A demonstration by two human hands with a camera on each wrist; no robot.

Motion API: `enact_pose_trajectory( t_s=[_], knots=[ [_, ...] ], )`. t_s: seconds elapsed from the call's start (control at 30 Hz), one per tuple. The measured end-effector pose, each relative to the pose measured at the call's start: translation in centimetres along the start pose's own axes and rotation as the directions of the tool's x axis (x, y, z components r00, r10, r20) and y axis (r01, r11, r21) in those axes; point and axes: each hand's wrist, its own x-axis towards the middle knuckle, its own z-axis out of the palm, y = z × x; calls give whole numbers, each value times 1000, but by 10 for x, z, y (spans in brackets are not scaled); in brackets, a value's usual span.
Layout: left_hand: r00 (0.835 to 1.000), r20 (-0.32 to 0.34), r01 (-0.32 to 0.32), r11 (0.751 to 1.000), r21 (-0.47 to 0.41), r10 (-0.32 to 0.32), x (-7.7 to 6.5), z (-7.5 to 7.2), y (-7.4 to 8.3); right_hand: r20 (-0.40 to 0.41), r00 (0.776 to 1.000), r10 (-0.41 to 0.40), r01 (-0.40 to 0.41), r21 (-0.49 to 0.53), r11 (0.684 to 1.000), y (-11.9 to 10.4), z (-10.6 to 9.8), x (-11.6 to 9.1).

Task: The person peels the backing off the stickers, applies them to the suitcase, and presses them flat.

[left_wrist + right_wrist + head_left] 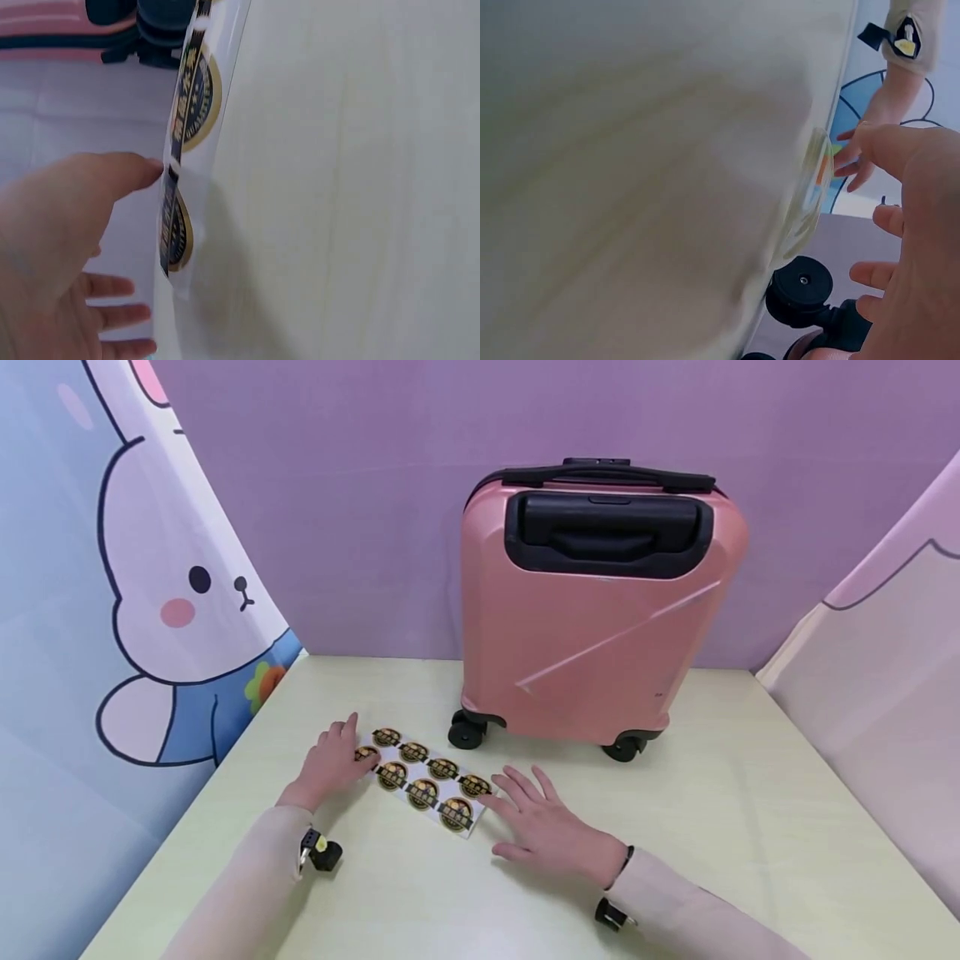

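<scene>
A white sheet of round black-and-gold stickers [423,793] lies aslant on the table. My left hand [328,768] is at its left end, fingers stretched out and the thumb touching the sheet. In the left wrist view the thumb tip meets the edge of the sticker sheet [199,97], while the other fingers of the left hand [56,240] extend beyond it. At the sheet's right end is my right hand [551,831], fingers spread and a fingertip right at the corner. The right wrist view shows the right hand [922,217] with its fingers apart, holding nothing.
A pink hard-shell suitcase [592,643] with black handles stands upright on its wheels behind the sheet. Under everything is a pale wood-look table [750,827]. A purple curtain [360,527] hangs at the back, with a cartoon-rabbit cloth [165,610] on the left.
</scene>
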Motion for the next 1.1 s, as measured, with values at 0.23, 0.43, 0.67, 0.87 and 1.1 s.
enact_pose_trajectory(
  t_s=[0.23,0.43,0.67,0.87,1.1],
  knots=[
    [993,121,29,985,-170,-8,16,1,-12,76,997,-21,20,15,1000,-6,-1,5],
    [984,161,123,944,-306,-75,25,-2,-19,135,990,-31,32,-2,999,-11,1,8],
    [979,169,173,903,-392,-115,27,-2,-21,127,990,-54,58,-32,998,-15,1,7],
    [971,206,210,831,-515,-118,25,-1,-19,107,993,-53,55,-12,998,-17,-1,7],
    [964,249,242,671,-700,-88,21,1,-16,41,998,-44,45,-20,999,-15,-6,7]
  ],
)
